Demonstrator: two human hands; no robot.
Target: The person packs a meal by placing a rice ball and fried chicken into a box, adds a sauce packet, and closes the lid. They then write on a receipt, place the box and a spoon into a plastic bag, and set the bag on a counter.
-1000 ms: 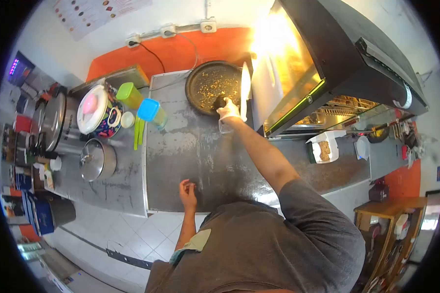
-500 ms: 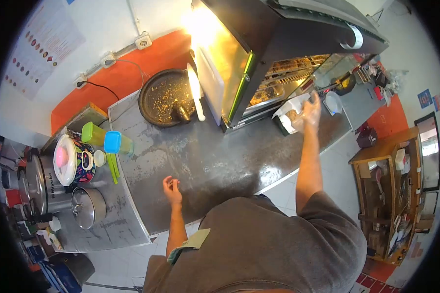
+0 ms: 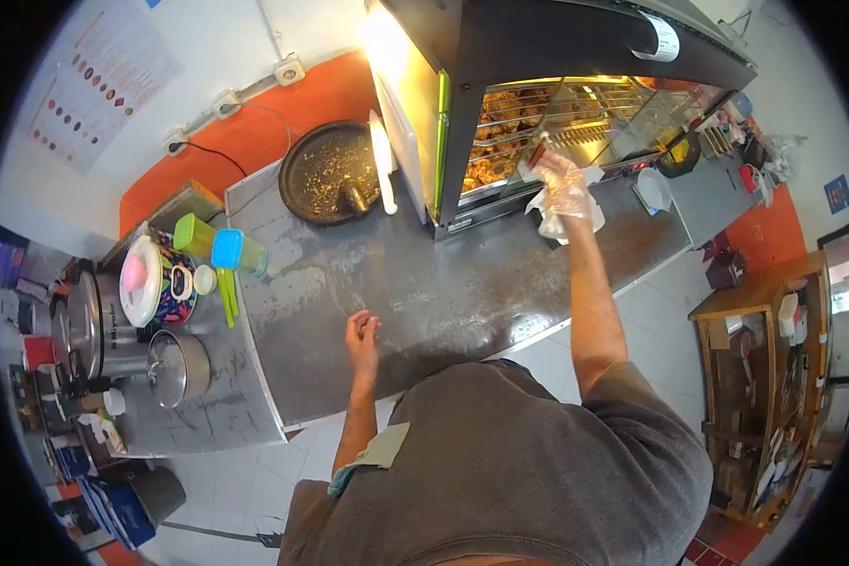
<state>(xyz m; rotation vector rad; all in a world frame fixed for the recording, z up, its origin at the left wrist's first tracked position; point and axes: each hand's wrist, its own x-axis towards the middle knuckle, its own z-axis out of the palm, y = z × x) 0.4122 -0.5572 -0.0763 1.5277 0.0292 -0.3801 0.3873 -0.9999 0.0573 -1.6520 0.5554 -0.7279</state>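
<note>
My right hand [image 3: 564, 189], in a clear plastic glove, reaches to the front of a lit glass food warmer [image 3: 457, 113]. Its fingers are bent around a small dark reddish piece [image 3: 538, 155], too blurred to name. Browned pieces of food [image 3: 491, 170] lie on trays and racks inside the warmer. Below the gloved hand, partly hidden by it, is a box lined with white paper [image 3: 549, 224]; its contents are covered from view. My bare left hand [image 3: 362, 332] hovers over the near part of the metal counter [image 3: 387, 274], fingers loosely curled and apart, holding nothing.
A dark stone mortar [image 3: 321, 193] with a pestle and crumbs stands at the back, beside a white-handled knife [image 3: 384, 170]. To the left are lidded plastic containers [image 3: 241, 251], a patterned pot [image 3: 172, 283] and steel pots [image 3: 179, 368]. A wooden shelf [image 3: 764, 377] stands at right.
My right hand has moved left and up along the warmer's front, now covering more of the paper-lined box. My left hand remains over the counter, curled. The camera view has shifted slightly.
</note>
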